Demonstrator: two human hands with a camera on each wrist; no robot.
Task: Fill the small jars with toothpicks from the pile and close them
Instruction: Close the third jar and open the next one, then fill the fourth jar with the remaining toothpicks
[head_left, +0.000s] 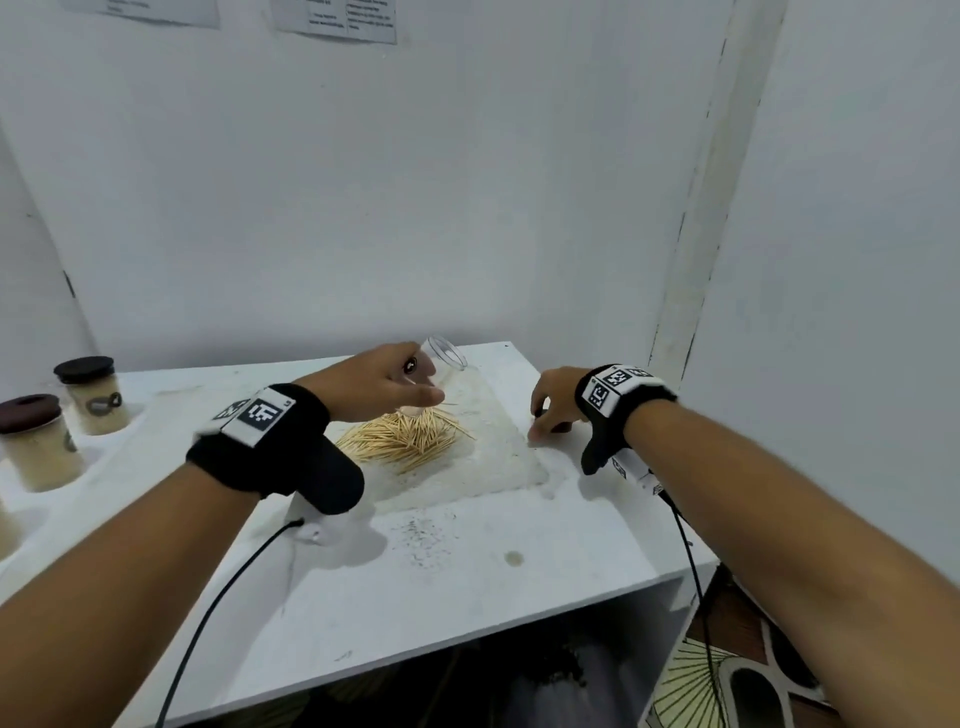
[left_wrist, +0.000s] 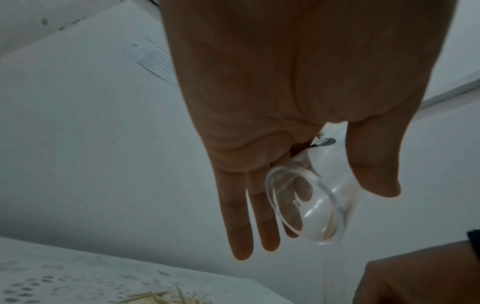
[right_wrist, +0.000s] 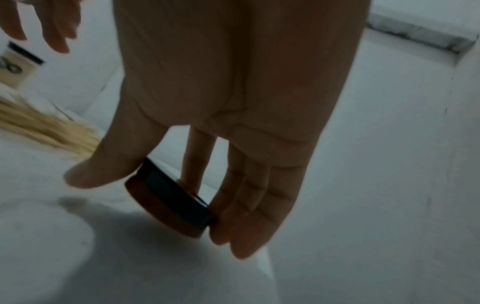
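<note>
I am holding an empty clear jar (head_left: 440, 364) in my left hand (head_left: 379, 387), above the far edge of the toothpick pile (head_left: 408, 435). The jar is tilting, its open mouth pointing up and away toward the wall. In the left wrist view the jar (left_wrist: 309, 205) is sitting between my thumb (left_wrist: 374, 162) and the fingers (left_wrist: 241, 222), which are lying nearly straight along its side; the thumb is pressing against the glass, so the hand is gripping the jar. No toothpicks are showing inside it.

My right hand (head_left: 553, 402) is resting low on the white table (head_left: 467, 597), just right of the pale mat (head_left: 498, 457) that is carrying the pile. In the right wrist view this hand is pinching a dark round lid (right_wrist: 168, 197) by its rim, thumb (right_wrist: 103, 166) on one side and fingers (right_wrist: 249, 209) on the other. The lid is tilting on edge, its lower rim at or near the table; I cannot tell whether it is touching.

Two closed jars are standing at the left of the table, well apart from the pile: a nearer one (head_left: 39, 447) and a farther one (head_left: 96, 395), both packed with toothpicks and capped with dark lids.
</note>
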